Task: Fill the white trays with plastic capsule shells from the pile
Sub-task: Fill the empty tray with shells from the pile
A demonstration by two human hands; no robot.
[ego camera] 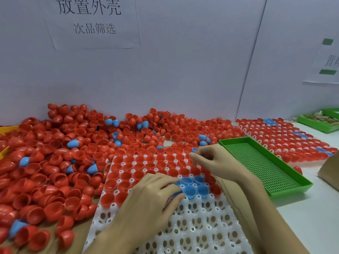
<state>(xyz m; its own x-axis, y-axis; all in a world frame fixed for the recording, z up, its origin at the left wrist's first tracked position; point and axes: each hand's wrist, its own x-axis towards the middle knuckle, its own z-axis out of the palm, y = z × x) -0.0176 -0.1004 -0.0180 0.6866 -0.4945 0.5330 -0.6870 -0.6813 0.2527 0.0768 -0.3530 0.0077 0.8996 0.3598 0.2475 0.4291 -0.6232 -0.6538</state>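
A white tray (198,228) with round cups lies in front of me. Red shells (128,176) fill its far rows and several blue shells (194,186) sit in its middle right. A big pile of red and blue shells (60,149) spreads over the left and far side. My left hand (152,200) lies on the tray, fingers curled round a blue shell (176,194) beside the seated blue ones. My right hand (216,162) hovers over the tray's far right corner with fingers bent; I cannot tell whether it holds anything.
An empty green mesh tray (264,165) sits right of the white tray. Beyond it lies a filled tray of red and blue shells (286,138). More green trays (322,123) stand far right. A cardboard corner (330,173) shows at the right edge. A grey partition wall stands behind.
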